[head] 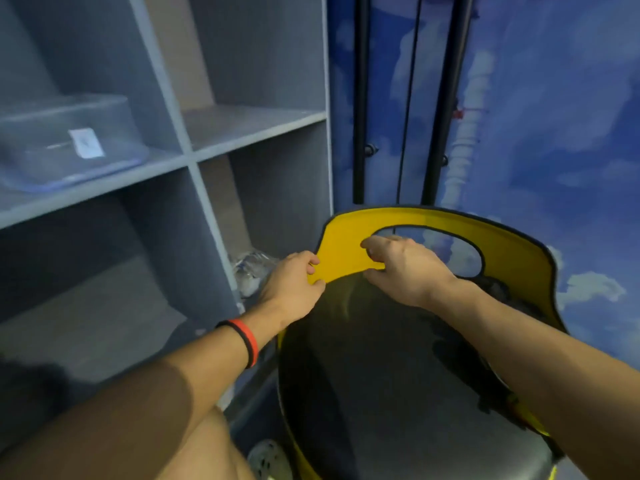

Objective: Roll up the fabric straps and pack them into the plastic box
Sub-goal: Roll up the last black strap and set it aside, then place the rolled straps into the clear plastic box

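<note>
A yellow fabric basket [512,247] with a dark lining and a cut-out handle stands in front of me. My left hand [291,285] pinches the near left edge of its yellow handle flap. My right hand [405,268] grips the same flap, fingers reaching into the handle opening. Dark fabric, possibly straps [498,289], lies deep in the basket behind my right wrist; I cannot make it out clearly. A clear plastic box [65,140] with a white label sits on the upper left shelf, away from both hands.
A grey shelf unit [194,157] fills the left side, with crumpled clear plastic [249,271] on its lower shelf near my left hand. Black poles [360,98] stand against a blue cloud-patterned wall [554,116] behind the basket.
</note>
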Tool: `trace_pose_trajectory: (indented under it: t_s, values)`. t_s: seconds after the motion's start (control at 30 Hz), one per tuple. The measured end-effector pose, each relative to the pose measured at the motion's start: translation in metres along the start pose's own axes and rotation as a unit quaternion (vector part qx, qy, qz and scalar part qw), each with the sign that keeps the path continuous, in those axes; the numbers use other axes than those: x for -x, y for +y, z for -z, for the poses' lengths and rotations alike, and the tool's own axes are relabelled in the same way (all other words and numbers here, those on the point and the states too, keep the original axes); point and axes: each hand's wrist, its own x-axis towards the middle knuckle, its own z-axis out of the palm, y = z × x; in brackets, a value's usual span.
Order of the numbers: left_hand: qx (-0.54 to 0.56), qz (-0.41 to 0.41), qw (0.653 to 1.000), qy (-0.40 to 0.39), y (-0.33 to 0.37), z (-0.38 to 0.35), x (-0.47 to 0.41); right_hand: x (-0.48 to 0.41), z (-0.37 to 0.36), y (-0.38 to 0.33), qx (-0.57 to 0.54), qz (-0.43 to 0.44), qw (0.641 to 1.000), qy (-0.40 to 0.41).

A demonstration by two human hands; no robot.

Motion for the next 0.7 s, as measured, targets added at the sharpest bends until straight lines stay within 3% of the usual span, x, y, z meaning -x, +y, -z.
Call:
trace_pose_trajectory:
  t_s: [0.47,0.7]
  values:
    - [-0.188,-0.041,0.967,0.168,-0.015,0.223,0.037,-0.090,0.067,-0.178,-0.069,0.108,0.989,0.068]
    - [-0.246,-0.033,0.939,0.236,-0.020,0.291,0.038,-0.116,0.095,-0.244,-0.114,0.131,0.984,0.041]
